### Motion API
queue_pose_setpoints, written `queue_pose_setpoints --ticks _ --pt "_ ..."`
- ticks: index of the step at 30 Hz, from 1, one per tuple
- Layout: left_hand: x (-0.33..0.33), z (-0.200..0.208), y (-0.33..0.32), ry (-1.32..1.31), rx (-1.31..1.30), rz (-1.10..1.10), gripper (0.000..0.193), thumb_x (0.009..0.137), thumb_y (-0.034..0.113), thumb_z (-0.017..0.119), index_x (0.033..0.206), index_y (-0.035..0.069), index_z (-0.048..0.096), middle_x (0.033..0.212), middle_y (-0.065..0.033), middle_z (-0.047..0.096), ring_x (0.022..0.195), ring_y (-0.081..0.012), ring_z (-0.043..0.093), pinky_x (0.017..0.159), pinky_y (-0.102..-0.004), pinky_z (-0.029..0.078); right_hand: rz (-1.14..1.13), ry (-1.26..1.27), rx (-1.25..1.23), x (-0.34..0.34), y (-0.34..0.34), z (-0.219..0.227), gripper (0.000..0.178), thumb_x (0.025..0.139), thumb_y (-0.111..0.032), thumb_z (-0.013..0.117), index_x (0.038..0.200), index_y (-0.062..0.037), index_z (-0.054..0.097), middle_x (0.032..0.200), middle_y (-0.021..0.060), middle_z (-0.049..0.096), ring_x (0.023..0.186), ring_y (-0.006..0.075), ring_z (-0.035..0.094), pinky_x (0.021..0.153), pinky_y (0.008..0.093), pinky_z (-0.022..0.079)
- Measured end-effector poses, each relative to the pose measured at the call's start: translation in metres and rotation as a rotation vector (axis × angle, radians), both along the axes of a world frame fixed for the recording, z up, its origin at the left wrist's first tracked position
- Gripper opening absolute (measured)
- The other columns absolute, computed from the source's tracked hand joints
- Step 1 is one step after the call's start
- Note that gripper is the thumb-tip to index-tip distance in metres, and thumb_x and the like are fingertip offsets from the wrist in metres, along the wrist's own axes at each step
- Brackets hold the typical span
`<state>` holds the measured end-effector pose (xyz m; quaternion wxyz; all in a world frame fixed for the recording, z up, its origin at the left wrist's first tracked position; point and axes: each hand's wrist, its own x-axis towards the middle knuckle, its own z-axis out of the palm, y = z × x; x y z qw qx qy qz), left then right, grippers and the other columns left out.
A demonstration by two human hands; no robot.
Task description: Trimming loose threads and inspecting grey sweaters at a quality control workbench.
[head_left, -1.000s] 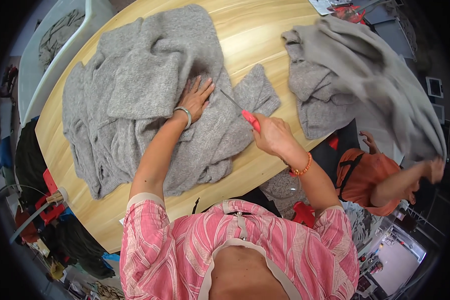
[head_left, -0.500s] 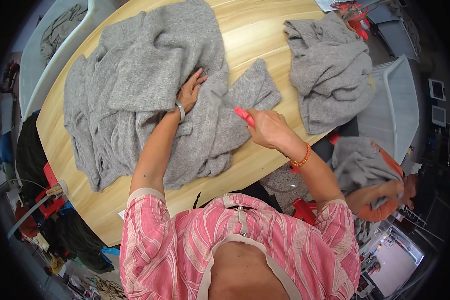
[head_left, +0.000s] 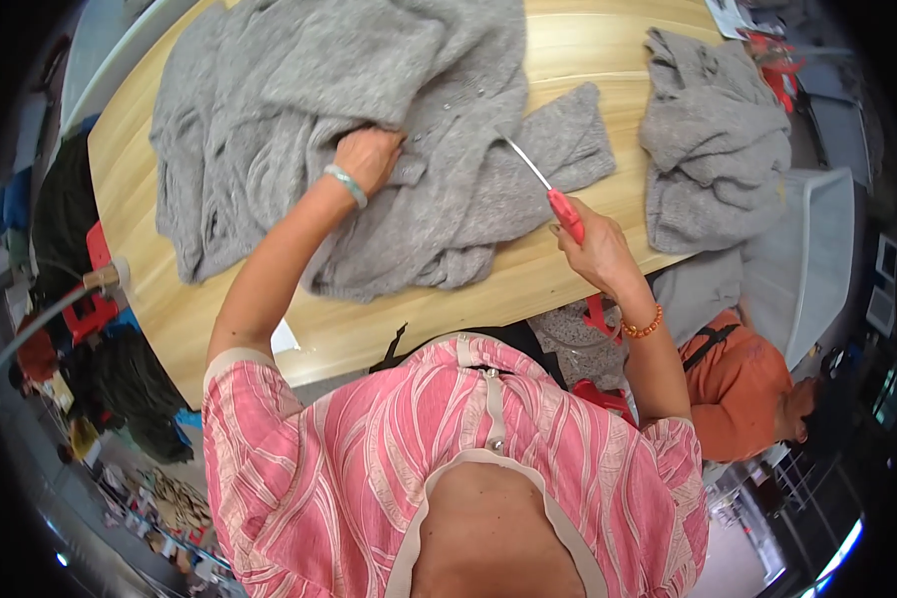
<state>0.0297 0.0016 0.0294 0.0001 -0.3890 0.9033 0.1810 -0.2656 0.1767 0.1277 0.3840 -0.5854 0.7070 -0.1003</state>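
A grey knitted cardigan lies in heaped folds across the wooden table, with small buttons showing in its middle. My left hand is closed on a fold of it, fingers curled into the knit; the fingertips are partly hidden. My right hand grips the red handle of a thin metal hook, right of my left hand. The hook's shaft points up and left, and its tip reaches the knit, where I cannot tell whether it has caught a thread. Under the shaft spreads a sleeve-like part of the garment.
Another grey knitted garment lies bunched at the table's right. Beyond it stands a pale plastic bin. A person in orange is close at the right. A wooden-ended pole and red stools flank the left edge of the table.
My left hand has gone from lying flat with fingers spread to closed on the knit. The right hand has drawn back with the hook, baring its shaft. The whole view has shifted.
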Motion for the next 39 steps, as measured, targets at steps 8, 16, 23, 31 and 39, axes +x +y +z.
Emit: queue_pose_setpoints --ticks 8,16,23,31,39 --pt "0.034 0.061 0.092 0.335 -0.080 -0.293 0.029 0.075 0.024 0.068 0.093 0.006 0.054 0.087 -0.0094 0.052 0.084 -0.0276 0.050 0.070 -0.0377 0.041 -0.031 0.051 -0.036 0.005 0.007 0.011 0.034 0.085 -0.013 0.057 0.118 -0.0059 0.053 0.068 0.0147 0.060 0.068 0.0303 0.062 0.067 0.0375 0.047" --pt "0.018 -0.009 0.176 0.312 -0.065 0.057 0.065 0.071 0.016 0.070 0.129 0.005 0.042 0.110 -0.0141 0.050 0.096 -0.0304 0.048 0.080 -0.0386 0.039 0.060 0.111 0.021 0.024 0.014 0.013 0.036 0.085 -0.017 0.057 0.119 -0.0071 0.052 0.072 0.0189 0.061 0.073 0.0385 0.061 0.068 0.0423 0.047" --pt "0.007 -0.019 0.115 0.511 0.389 0.223 0.026 0.080 0.007 0.062 0.105 0.000 0.060 0.088 -0.0112 0.063 0.079 -0.0276 0.061 0.069 -0.0372 0.049 0.039 0.098 -0.011 0.030 0.018 0.035 0.036 0.084 -0.018 0.058 0.118 -0.0081 0.052 0.075 0.0224 0.061 0.076 0.0428 0.059 0.067 0.0462 0.046" --pt "-0.012 -0.034 0.065 1.592 1.622 0.883 0.012 0.090 0.009 0.057 0.101 0.004 0.059 0.103 -0.0067 0.063 0.100 -0.0168 0.057 0.093 -0.0322 0.045 0.247 0.151 0.101 0.040 0.030 0.053 0.034 0.082 -0.022 0.061 0.113 -0.0082 0.056 0.076 0.0222 0.062 0.074 0.0415 0.060 0.066 0.0465 0.047" --pt "-0.013 -0.061 0.059 1.552 1.661 0.978 0.012 0.090 0.010 0.058 0.100 0.004 0.061 0.102 -0.0053 0.064 0.102 -0.0202 0.059 0.095 -0.0376 0.047 0.271 0.214 0.098 0.040 0.015 0.037 0.032 0.081 -0.021 0.060 0.110 -0.0098 0.057 0.071 0.0207 0.062 0.072 0.0400 0.061 0.065 0.0486 0.047"
